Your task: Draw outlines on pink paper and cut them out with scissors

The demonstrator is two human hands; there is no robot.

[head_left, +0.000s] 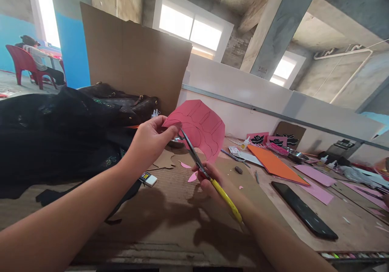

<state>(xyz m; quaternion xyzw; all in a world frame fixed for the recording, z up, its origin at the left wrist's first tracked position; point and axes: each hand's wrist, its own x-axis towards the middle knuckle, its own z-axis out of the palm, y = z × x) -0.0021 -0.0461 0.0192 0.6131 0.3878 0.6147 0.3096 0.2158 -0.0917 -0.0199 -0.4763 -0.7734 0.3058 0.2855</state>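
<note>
My left hand (pixel 152 138) pinches the left edge of a pink foam sheet (pixel 202 126) marked with drawn outlines, holding it up above the table. My right hand (pixel 212 181) grips yellow-handled scissors (pixel 209 175). Their blades point up and left into the sheet's lower edge near my left thumb. Small pink offcuts (pixel 190 173) lie on the cardboard-covered table (pixel 170 207) below.
Black cloth and a dark bag (pixel 75 122) fill the left; a big cardboard sheet (pixel 133 57) stands behind. Right: an orange sheet (pixel 275 164), pink sheets (pixel 316 175), a black phone (pixel 304 215), a glue bottle (pixel 245 143). A person sits on a red chair (pixel 22 63) far left.
</note>
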